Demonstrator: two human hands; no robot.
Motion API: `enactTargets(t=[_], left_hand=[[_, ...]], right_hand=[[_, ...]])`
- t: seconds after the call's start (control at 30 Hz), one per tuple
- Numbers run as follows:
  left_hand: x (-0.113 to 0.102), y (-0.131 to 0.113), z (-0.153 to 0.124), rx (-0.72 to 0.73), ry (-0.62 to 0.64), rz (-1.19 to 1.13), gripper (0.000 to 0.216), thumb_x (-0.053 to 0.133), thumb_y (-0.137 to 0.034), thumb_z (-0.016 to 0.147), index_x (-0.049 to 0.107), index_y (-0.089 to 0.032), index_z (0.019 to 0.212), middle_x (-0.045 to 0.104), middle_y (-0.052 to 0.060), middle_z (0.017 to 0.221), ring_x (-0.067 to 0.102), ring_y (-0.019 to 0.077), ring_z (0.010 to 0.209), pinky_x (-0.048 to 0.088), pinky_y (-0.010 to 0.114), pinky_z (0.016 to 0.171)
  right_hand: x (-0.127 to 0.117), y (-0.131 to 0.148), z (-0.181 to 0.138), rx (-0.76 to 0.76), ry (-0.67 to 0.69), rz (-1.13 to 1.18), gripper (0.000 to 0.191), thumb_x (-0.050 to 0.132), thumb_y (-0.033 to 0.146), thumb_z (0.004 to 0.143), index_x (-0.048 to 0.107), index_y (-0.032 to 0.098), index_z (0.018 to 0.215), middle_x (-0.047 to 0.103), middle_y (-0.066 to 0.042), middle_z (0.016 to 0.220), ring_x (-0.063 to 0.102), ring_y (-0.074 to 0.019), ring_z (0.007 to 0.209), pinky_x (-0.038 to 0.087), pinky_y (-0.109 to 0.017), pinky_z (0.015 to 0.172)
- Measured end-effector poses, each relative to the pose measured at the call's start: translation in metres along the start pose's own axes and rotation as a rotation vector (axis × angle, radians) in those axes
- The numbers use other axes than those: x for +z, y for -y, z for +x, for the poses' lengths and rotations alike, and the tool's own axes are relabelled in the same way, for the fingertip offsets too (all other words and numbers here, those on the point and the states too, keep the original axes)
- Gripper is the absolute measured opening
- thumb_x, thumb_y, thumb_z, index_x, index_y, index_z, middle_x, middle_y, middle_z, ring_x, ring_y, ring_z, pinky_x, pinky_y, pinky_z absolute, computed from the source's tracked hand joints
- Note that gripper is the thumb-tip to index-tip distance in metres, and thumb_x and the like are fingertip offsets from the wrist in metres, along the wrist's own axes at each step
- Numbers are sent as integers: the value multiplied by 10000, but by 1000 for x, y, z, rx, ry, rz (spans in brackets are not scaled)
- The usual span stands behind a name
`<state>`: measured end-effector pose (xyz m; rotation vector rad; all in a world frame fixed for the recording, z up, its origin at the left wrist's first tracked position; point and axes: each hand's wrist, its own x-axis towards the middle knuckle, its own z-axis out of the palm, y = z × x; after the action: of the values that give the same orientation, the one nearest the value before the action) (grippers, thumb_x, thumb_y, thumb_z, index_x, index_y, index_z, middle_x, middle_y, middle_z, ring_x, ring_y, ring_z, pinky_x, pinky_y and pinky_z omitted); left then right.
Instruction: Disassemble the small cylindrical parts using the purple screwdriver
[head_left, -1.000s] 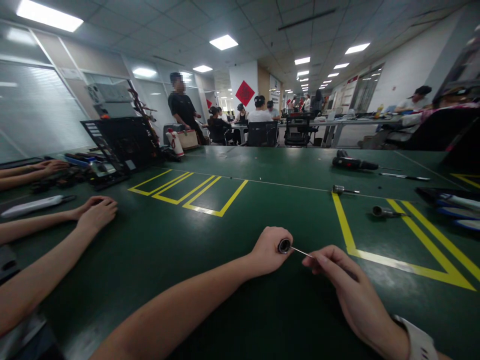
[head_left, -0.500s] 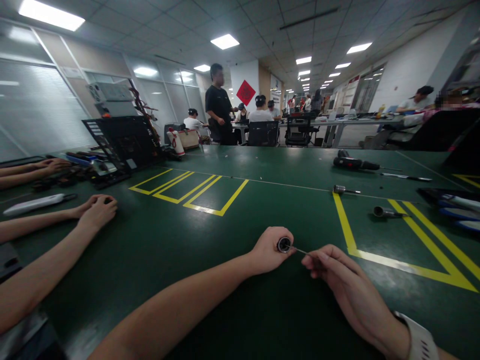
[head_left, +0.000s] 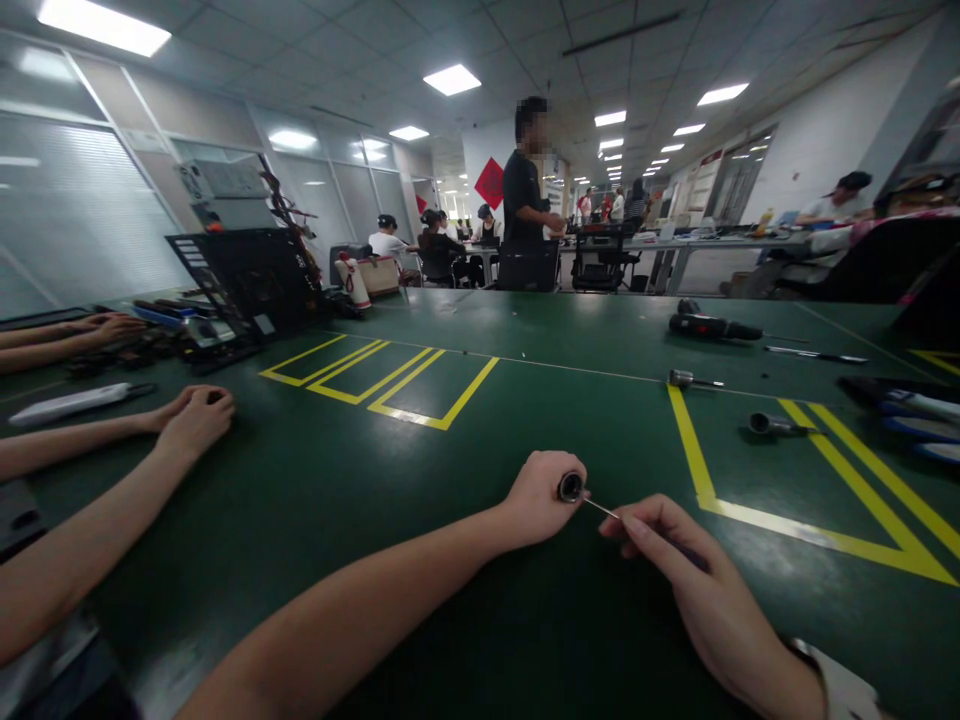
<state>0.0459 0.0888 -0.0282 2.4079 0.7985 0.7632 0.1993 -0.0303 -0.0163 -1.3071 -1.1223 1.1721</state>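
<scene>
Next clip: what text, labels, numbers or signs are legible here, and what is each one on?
No text reads clearly.
Red diamond-shaped paper sign on the white pillar: dark character, too blurred.
White sticker on the black metal panel: too small.
Small black cylinder in the left hand and thin metal rod in the right hand: no marking visible.

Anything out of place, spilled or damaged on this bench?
Nothing stands out. The left hand grips a small cylinder, the right hand pinches a thin rod meeting its open end; the screwdriver and loose bits lie flat on the green table, nothing spilled or broken.
</scene>
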Motion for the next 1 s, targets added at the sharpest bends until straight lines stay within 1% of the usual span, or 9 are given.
enactTargets(t=[0.1, 0.2, 0.27, 0.37, 0.47, 0.53, 0.7, 0.83, 1.0], left_hand=[[-2, -1, 1, -4, 9, -86, 125, 638, -200, 736, 530, -157, 691, 541, -25, 696, 501, 113, 646, 402, 242, 666], [-3, -3, 2, -15, 36, -106, 132, 645, -190, 727, 527, -154, 678, 534, -27, 689, 499, 110, 638, 407, 239, 659], [-3, -3, 2, -21, 52, -78, 118, 639, -197, 734, 536, -156, 693, 548, -24, 706, 508, 113, 652, 413, 247, 678], [-2, -3, 1, -21, 36, -5, 97, 628, -206, 752, 548, -162, 718, 569, -21, 731, 521, 120, 680, 410, 259, 703], [0, -2, -1, -9, 18, 77, 75, 614, -198, 766, 555, -167, 731, 582, -15, 734, 530, 132, 702, 397, 282, 731], [1, -2, -2, 3, 19, 108, 64, 604, -199, 777, 559, -169, 743, 587, -12, 736, 532, 138, 714, 389, 294, 745], [-2, -2, -1, 28, 1, -21, 112, 625, -205, 759, 534, -162, 710, 556, -22, 712, 516, 121, 682, 397, 259, 707], [-4, -4, 1, 12, 27, -117, 143, 639, -189, 734, 516, -155, 670, 528, -29, 689, 500, 110, 648, 400, 241, 670], [-2, -3, 1, -71, 11, -53, 111, 641, -193, 737, 541, -156, 703, 556, -23, 721, 511, 119, 669, 404, 246, 671]], right_hand=[[0, 4, 2, 41, -10, 148, 230, 586, 447, 800, 654, 228, 784, 656, -25, 846, 559, -210, 840, 422, -334, 744], [0, 6, 4, 72, -8, 247, 224, 595, 439, 793, 656, 225, 770, 657, -26, 835, 567, -210, 826, 434, -335, 722], [0, 5, 4, 60, -27, 236, 233, 593, 445, 793, 659, 223, 772, 660, -31, 836, 569, -215, 833, 433, -343, 734], [-1, 4, 1, 0, -56, 97, 246, 588, 460, 797, 662, 226, 784, 659, -34, 831, 565, -224, 848, 417, -353, 765], [0, 1, -1, -34, -18, -53, 248, 581, 465, 805, 666, 232, 813, 659, -34, 837, 568, -231, 852, 414, -356, 765], [0, 1, -2, -48, 5, -83, 245, 578, 460, 809, 668, 233, 812, 659, -35, 838, 572, -232, 853, 416, -354, 762], [0, 2, 1, -14, -18, 88, 235, 581, 439, 810, 672, 225, 777, 662, -36, 830, 569, -215, 814, 428, -346, 741], [1, 5, 2, 22, -19, 207, 223, 597, 426, 801, 679, 220, 777, 668, -43, 843, 575, -211, 805, 441, -342, 715], [2, 6, 0, -5, -65, 131, 250, 617, 460, 773, 683, 219, 772, 674, -47, 826, 579, -221, 803, 447, -344, 715]])
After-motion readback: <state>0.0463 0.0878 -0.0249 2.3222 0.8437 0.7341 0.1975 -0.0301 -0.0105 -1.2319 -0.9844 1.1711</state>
